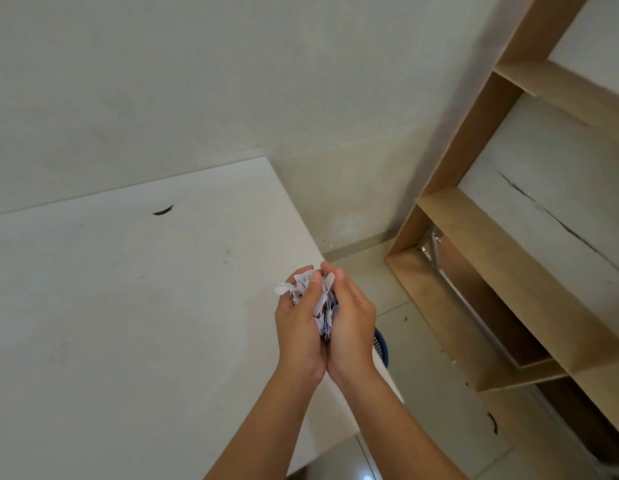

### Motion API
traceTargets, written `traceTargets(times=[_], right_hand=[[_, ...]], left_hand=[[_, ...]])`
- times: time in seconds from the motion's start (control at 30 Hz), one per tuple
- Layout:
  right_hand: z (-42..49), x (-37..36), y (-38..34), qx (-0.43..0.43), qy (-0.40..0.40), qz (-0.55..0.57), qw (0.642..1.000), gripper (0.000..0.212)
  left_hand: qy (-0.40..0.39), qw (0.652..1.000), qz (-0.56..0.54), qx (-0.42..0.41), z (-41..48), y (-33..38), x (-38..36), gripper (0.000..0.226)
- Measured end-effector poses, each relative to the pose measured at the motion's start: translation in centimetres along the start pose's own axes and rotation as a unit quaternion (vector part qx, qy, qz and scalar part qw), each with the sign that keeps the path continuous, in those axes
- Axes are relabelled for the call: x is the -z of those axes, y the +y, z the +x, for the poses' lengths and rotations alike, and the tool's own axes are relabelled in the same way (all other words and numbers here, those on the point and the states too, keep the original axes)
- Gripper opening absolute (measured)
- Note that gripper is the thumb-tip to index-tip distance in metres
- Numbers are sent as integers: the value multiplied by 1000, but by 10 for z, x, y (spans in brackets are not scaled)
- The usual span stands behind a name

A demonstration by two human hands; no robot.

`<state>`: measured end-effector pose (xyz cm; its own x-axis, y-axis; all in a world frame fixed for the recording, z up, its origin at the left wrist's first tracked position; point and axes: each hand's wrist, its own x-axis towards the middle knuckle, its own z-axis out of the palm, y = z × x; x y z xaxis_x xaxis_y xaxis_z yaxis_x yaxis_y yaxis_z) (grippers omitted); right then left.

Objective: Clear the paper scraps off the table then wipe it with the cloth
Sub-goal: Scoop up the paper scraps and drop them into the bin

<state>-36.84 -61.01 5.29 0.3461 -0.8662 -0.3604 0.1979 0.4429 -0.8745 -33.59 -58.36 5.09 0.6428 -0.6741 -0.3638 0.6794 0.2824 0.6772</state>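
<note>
A bundle of white paper scraps [319,299] with bluish print is pressed between both palms, held at the right edge of the white table [128,306]. My left hand [299,327] cups the scraps from the left, my right hand [351,323] from the right. One scrap sticks out to the left above my left thumb. Below my right wrist the rim of a blue bin [382,348] shows on the floor, mostly hidden by my arm. No cloth is in view.
A small dark mark [162,210] lies near the table's far edge. Wooden shelving [491,237] stands at the right against the wall. Tiled floor [422,375] lies between the table and shelving.
</note>
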Motion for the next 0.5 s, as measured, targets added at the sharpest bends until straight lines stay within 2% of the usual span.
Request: traceTargets(times=[0.27,0.5], right_hand=[[74,63,-30,35,29,-54,997,26],[135,137,-34,3,26,-90,996,26]], left_hand=[[-13,999,13,33,49,-64,-66,15],[38,998,21,36,82,-150,-101,13]])
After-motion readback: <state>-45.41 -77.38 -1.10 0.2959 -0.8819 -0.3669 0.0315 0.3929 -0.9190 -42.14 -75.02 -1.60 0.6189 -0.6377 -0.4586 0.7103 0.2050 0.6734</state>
